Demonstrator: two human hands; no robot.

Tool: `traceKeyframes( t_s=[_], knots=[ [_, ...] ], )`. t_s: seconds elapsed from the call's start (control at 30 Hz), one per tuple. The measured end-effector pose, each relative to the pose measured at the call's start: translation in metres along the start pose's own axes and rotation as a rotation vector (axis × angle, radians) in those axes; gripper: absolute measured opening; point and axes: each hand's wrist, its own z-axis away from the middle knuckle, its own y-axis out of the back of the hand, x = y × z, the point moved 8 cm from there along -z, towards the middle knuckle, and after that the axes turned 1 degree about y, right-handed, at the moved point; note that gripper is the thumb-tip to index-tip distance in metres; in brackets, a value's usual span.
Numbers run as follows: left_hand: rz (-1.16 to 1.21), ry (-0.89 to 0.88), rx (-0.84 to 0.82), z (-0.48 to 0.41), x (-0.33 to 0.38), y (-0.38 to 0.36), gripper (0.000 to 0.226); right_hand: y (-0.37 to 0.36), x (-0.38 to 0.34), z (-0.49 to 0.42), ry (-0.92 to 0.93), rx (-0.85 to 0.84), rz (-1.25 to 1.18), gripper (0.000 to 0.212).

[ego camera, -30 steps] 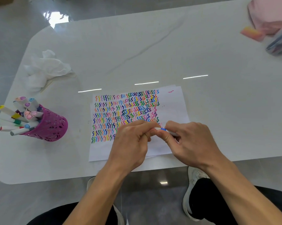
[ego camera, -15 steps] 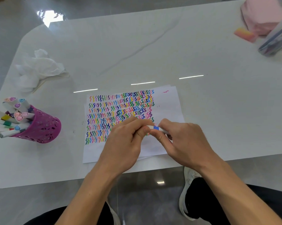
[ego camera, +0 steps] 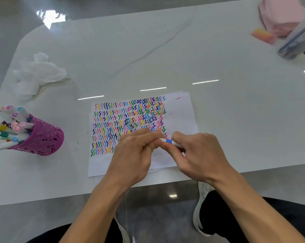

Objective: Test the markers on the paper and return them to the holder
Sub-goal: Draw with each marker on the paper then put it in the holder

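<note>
Here, marker [ego camera: 169, 141] pinched between both hands [ego camera: 132, 155], above paper [ego camera: 181, 116]

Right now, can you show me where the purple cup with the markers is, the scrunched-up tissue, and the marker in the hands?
purple cup [ego camera: 44, 137], head view, on its patterned side wall.
scrunched-up tissue [ego camera: 37, 74], head view, on its crumpled middle.
marker [ego camera: 168, 141], head view, on its blue band between the two hands.

A crumpled white tissue [ego camera: 36, 74] lies far left on the bench [ego camera: 148, 50] — pink cloth [ego camera: 281, 14], clear pouch [ego camera: 296, 41] far right.
</note>
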Motion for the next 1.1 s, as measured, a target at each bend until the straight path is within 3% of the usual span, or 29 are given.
traceKeyframes(
  t_s=[0.23,0.4,0.5,0.6,0.7,0.87,0.93,1.1],
  knots=[
    [0.081,0.017,0.038,-0.002,0.002,0.008,0.019,0.01,0.0,0.0,-0.017,0.088,-0.04,0.05],
    [0.068,0.029,0.074,-0.001,-0.001,0.008,0.018,-0.002,0.006,-0.003,-0.056,-0.03,-0.05,0.052],
    [0.021,0.036,0.103,-0.001,-0.002,0.007,0.016,-0.01,0.013,-0.001,-0.106,-0.105,-0.082,0.037],
    [-0.003,0.067,0.138,-0.002,-0.009,0.012,0.017,-0.011,0.024,0.004,-0.16,-0.103,-0.275,0.011],
    [-0.012,0.092,0.153,-0.003,-0.013,0.017,0.019,-0.008,0.031,0.005,-0.197,-0.07,-0.461,0.034],
    [-0.012,0.117,0.177,-0.004,-0.014,0.017,0.019,-0.009,0.037,0.005,-0.292,-0.045,-0.722,0.023],
    [-0.006,0.131,0.18,-0.003,-0.015,0.017,0.019,-0.007,0.036,0.004,-0.303,-0.034,-0.828,0.031],
    [-0.029,0.176,0.134,-0.002,-0.021,0.012,0.019,-0.004,0.038,0.004,-0.271,0.0,-0.719,0.025]
  ],
)
